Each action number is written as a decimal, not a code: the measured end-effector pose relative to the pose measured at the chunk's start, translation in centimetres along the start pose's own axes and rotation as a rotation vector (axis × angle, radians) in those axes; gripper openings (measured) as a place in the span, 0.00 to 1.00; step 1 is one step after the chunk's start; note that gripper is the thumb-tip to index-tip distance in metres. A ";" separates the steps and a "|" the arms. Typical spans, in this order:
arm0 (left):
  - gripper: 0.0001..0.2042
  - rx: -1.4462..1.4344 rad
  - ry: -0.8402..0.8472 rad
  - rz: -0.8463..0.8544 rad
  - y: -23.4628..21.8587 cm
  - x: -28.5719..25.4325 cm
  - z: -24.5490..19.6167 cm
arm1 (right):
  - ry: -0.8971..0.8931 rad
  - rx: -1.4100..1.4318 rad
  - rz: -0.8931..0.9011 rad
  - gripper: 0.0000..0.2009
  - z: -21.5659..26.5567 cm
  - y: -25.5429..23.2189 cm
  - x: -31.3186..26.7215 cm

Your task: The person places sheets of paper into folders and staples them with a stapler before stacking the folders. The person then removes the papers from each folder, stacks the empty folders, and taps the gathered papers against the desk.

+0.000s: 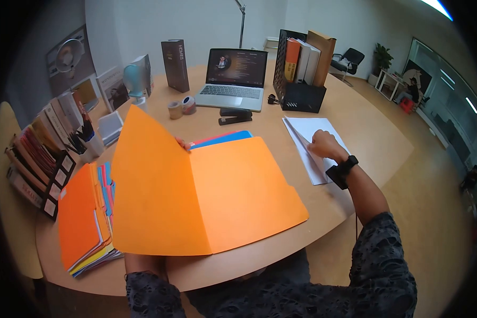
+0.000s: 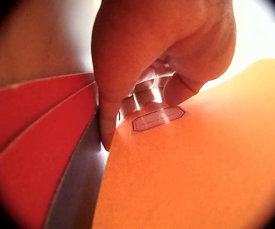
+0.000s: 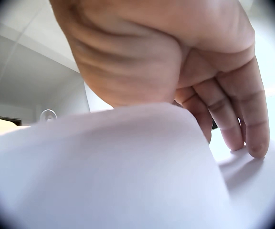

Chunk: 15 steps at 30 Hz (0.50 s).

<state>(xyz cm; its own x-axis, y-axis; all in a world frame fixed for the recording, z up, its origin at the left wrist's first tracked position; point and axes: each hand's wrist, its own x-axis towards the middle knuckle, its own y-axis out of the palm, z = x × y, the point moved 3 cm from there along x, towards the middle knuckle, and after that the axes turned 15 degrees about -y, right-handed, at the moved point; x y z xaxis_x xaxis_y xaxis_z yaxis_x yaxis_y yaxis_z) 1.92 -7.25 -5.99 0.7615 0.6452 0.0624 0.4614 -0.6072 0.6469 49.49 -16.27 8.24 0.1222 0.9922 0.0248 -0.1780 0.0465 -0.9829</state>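
Note:
An orange folder (image 1: 244,191) lies open in front of the person, its left cover raised. Behind that cover the left hand (image 1: 183,144) is mostly hidden, with fingertips showing near the fold; the left wrist view shows this hand (image 2: 166,38) gripping the orange folder (image 2: 190,167) by a clear label (image 2: 159,119). On the right, the right hand (image 1: 326,146) holds the edge of white paper (image 1: 310,127) lifted from a stack. The right wrist view has the bent paper (image 3: 109,162) under the right hand (image 3: 175,52), other fingers touching the sheets below and the thumb hidden.
Red and blue folders (image 1: 228,139) lie behind the orange one. Stacked coloured folders (image 1: 79,217) and a file rack (image 1: 50,185) are at left. Farther back are tape rolls (image 1: 188,104), staplers (image 1: 235,116), a laptop (image 1: 230,95) and a black book holder (image 1: 303,99).

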 end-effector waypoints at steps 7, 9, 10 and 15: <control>0.11 0.016 0.002 -0.029 -1.1 -0.6 -0.1 | -0.013 -0.037 0.006 0.18 -0.4 0.3 0.2; 0.11 0.018 0.003 -0.038 -1.1 -0.9 -0.1 | -0.018 -0.025 0.017 0.18 -0.2 0.1 0.1; 0.11 0.019 0.002 -0.042 -1.3 -1.0 -0.1 | -0.017 -0.011 0.030 0.18 -0.2 0.1 0.1; 0.11 0.022 -0.021 -0.057 -1.5 -1.7 0.7 | -0.071 0.046 0.061 0.19 -0.8 0.3 0.4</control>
<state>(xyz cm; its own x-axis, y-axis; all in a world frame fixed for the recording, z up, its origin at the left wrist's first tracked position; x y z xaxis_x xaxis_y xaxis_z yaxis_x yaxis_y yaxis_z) 0.20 -7.74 -7.58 0.7428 0.6694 0.0101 0.5140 -0.5798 0.6321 50.24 -15.93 7.86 0.0410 0.9990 -0.0200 -0.2275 -0.0102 -0.9737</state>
